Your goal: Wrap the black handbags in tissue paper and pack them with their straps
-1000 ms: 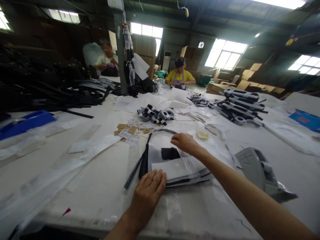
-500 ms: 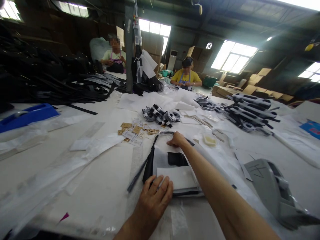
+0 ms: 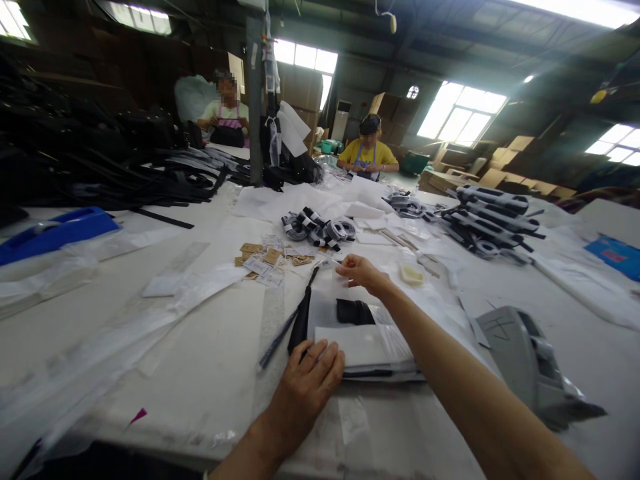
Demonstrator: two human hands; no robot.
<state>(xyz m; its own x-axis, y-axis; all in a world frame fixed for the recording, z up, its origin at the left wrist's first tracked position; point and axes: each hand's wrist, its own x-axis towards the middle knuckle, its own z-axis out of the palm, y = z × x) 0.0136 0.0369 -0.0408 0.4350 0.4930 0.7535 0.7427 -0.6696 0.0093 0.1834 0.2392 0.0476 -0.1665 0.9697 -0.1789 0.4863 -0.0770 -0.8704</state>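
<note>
In front of me lies a flat black-and-white bag (image 3: 300, 327), with translucent plastic film (image 3: 325, 303) over it and a small black piece (image 3: 355, 311) showing in its middle. Across its near half is a white sheet (image 3: 350, 341). My left hand (image 3: 310, 377) rests with fingers stretched over the near left corner. At the far edge, my right hand (image 3: 361, 272) has thumb and fingertips pinched together on what looks like the film's edge. A dark strap (image 3: 277, 341) sticks out to the left.
Beyond the bag are paper tags (image 3: 265, 259) and coiled grey-black straps (image 3: 317, 229). A grey tape dispenser (image 3: 525, 353) stands right, a blue tool (image 3: 60, 233) left. Strap bundles (image 3: 490, 220) lie far right. Two people (image 3: 369, 150) sit across the table by a post (image 3: 254, 100).
My right hand has lifted slightly from the bag's far edge, and the dark curved strap there no longer shows. My left hand stays on the near corner. The view has shifted slightly.
</note>
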